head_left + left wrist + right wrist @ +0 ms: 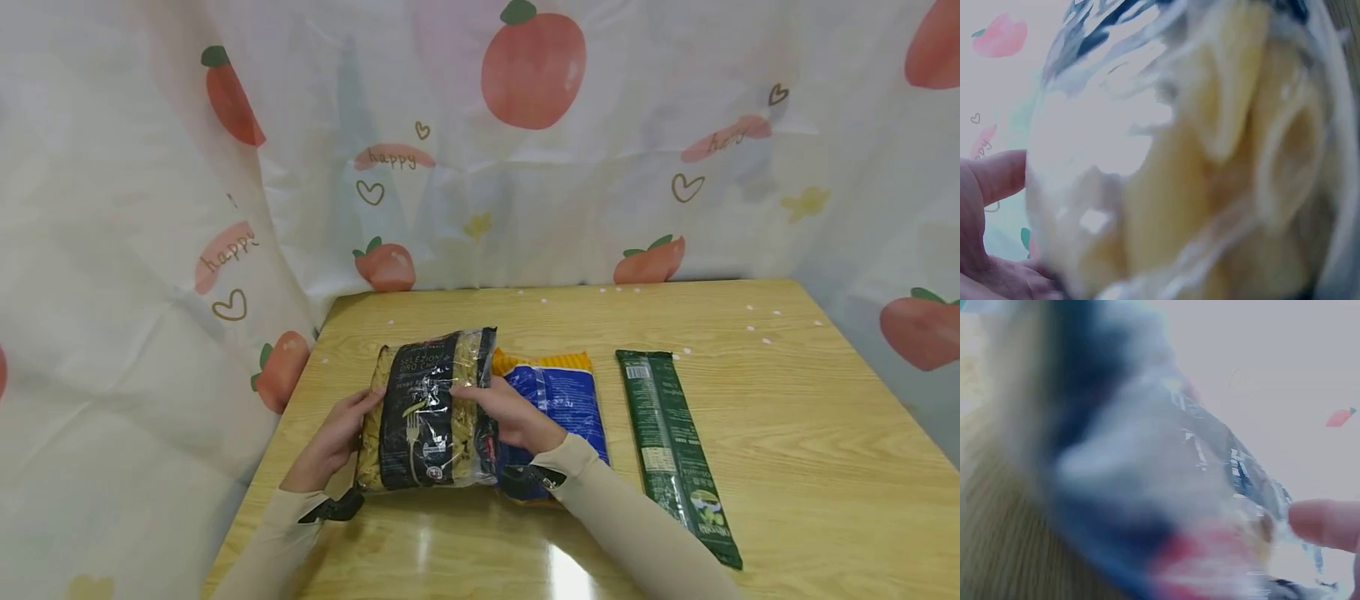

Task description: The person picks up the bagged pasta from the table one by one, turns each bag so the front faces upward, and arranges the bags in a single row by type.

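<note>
Both hands hold a black and clear bag of pasta (pixel 420 417), tilted with its printed front toward the head camera. My left hand (pixel 341 433) grips its left edge, thumb on the front and the other fingers behind, mostly hidden. On the other side, my right hand (pixel 517 412) grips the bag with its thumb across the clear strip. In the left wrist view, tube-shaped pasta (pixel 1172 206) shows large through the shiny film. The right wrist view has the bag's blurred side (pixel 1147 462) and the right thumb (pixel 1322 522) against it.
A blue bag with an orange top (pixel 558 392) lies behind the right hand, partly covered by it and the pasta bag. Farther right, a long dark green packet (pixel 678 450) lies on the wooden table (pixel 817 433). A fruit-printed curtain (pixel 570 200) hangs along the back and sides.
</note>
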Demonstrator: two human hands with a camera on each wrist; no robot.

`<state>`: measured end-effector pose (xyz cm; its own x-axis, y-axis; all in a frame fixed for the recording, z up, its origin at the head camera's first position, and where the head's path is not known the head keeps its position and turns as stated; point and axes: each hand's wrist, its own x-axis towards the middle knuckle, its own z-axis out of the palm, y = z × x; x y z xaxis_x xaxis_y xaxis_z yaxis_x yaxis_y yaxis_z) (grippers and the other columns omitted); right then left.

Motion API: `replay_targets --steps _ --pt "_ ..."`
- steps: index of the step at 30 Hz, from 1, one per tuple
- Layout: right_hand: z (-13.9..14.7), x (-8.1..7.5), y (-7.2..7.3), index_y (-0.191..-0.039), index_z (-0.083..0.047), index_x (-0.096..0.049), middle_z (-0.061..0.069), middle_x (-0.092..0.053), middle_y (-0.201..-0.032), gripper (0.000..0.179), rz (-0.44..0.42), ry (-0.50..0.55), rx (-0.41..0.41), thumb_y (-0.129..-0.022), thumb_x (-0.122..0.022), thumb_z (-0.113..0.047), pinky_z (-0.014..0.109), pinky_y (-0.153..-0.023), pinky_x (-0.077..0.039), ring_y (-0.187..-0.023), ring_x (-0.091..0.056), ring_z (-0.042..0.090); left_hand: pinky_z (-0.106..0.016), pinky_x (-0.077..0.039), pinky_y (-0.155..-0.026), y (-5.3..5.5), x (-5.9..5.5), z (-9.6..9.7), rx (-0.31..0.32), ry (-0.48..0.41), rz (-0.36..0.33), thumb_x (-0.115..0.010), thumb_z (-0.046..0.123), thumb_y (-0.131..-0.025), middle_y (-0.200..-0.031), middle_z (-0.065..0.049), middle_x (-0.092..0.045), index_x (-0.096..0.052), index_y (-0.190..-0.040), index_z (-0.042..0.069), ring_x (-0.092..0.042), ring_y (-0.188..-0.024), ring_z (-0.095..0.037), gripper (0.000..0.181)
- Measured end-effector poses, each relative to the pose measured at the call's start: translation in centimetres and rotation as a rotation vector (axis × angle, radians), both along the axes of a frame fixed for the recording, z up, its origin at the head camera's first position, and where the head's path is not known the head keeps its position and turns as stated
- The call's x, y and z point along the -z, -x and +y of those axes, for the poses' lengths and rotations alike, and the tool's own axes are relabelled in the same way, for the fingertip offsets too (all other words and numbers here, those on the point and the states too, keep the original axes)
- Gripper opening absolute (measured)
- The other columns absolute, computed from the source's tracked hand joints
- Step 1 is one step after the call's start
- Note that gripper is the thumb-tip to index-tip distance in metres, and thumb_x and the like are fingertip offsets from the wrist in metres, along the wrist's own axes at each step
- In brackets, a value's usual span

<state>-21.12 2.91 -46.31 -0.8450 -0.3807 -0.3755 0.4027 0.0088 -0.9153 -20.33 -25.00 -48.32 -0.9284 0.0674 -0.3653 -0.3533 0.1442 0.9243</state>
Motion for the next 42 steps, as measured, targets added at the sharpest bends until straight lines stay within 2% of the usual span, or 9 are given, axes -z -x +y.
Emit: replay_targets --steps 9,12,16,19,21,25,31,38,42 --pt "-0.9 1.3 0.7 -0.162 -0.007 -0.026 0.021 -0.021 -0.171 0.065 0.043 0.016 -0.078 -0.105 -0.057 -0.011 0.069 -0.126 -0.013 -0.159 -0.010 0.047 -0.040 -0.053 -0.102 0.7 1.1 -0.4 -0.054 0.084 0.005 -0.058 0.049 -0.103 -0.149 -0.023 -0.054 -0.032 -0.159 -0.002 -0.064 -0.118 -0.021 0.080" --pt "-1.0 1.4 1.0 -0.153 -0.006 -0.041 0.020 -0.042 -0.159 0.050 0.043 0.017 -0.074 -0.106 -0.056 -0.010 0.065 -0.124 -0.027 -0.152 -0.032 0.043 -0.041 -0.053 -0.102 0.9 1.1 -0.5 -0.055 0.095 0.009 -0.060 0.052 -0.102 -0.148 -0.023 -0.055 -0.034 -0.158 -0.002 -0.063 -0.119 -0.022 0.082" --pt "-1.2 1.5 1.2 -0.136 -0.004 -0.053 0.018 -0.061 -0.135 0.032 0.027 0.018 -0.070 -0.106 -0.055 -0.011 0.053 -0.113 -0.045 -0.129 -0.057 0.035 -0.037 -0.056 -0.095 1.1 1.0 -0.7 -0.063 0.108 0.016 -0.061 0.051 -0.101 -0.144 -0.022 -0.059 -0.037 -0.156 -0.003 -0.066 -0.110 -0.017 0.080" --pt "-1.2 1.4 1.4 -0.147 -0.001 -0.044 0.023 -0.049 -0.151 0.045 -0.001 0.006 -0.052 -0.105 -0.057 -0.012 0.059 -0.119 -0.038 -0.142 -0.046 0.041 -0.034 -0.057 -0.091 1.4 0.9 -0.7 -0.070 0.105 0.008 -0.061 0.049 -0.102 -0.142 -0.021 -0.060 -0.040 -0.155 -0.002 -0.067 -0.106 -0.015 0.077" --pt "-1.2 1.2 1.6 -0.160 -0.002 -0.024 0.026 -0.026 -0.166 0.067 -0.027 0.001 -0.024 -0.104 -0.059 -0.012 0.066 -0.124 -0.023 -0.155 -0.025 0.046 -0.033 -0.057 -0.091 1.7 0.9 -0.6 -0.070 0.112 0.010 -0.061 0.049 -0.102 -0.142 -0.021 -0.059 -0.039 -0.155 -0.003 -0.066 -0.106 -0.015 0.077" --pt "-1.3 0.6 2.3 -0.166 -0.011 0.011 0.023 0.006 -0.173 0.098 -0.066 -0.006 0.006 -0.102 -0.062 -0.011 0.071 -0.125 -0.008 -0.159 0.001 0.048 -0.034 -0.057 -0.092 2.5 0.8 -0.5 -0.084 0.116 0.009 -0.060 0.046 -0.103 -0.143 -0.023 -0.058 -0.039 -0.155 -0.003 -0.067 -0.107 -0.018 0.075" --pt "-1.5 -0.2 3.5 -0.164 -0.015 0.021 0.022 0.013 -0.172 0.104 -0.080 -0.013 -0.005 -0.101 -0.062 -0.009 0.068 -0.126 -0.008 -0.159 0.003 0.046 -0.034 -0.055 -0.095 3.7 0.7 -0.6 -0.083 0.108 0.024 -0.058 0.045 -0.105 -0.145 -0.023 -0.057 -0.039 -0.156 -0.004 -0.065 -0.110 -0.018 0.073" --pt "-1.1 -0.8 5.0 -0.164 -0.011 0.017 0.020 0.015 -0.173 0.097 -0.093 -0.053 0.007 -0.103 -0.058 -0.010 0.064 -0.128 -0.005 -0.160 0.009 0.044 -0.026 -0.056 -0.082 5.6 -0.4 -0.4 -0.082 0.094 0.040 -0.061 0.045 -0.103 -0.115 -0.004 -0.069 -0.046 -0.151 -0.002 -0.067 -0.089 -0.008 0.069" --pt "-1.1 -1.4 6.0 -0.165 -0.011 0.015 0.021 0.010 -0.173 0.095 -0.070 -0.056 0.006 -0.104 -0.058 -0.010 0.063 -0.128 -0.009 -0.160 0.003 0.044 -0.032 -0.055 -0.095 6.5 -1.3 -0.2 -0.085 0.104 0.027 -0.060 0.046 -0.103 -0.132 -0.012 -0.065 -0.040 -0.156 0.000 -0.067 -0.104 -0.015 0.073"
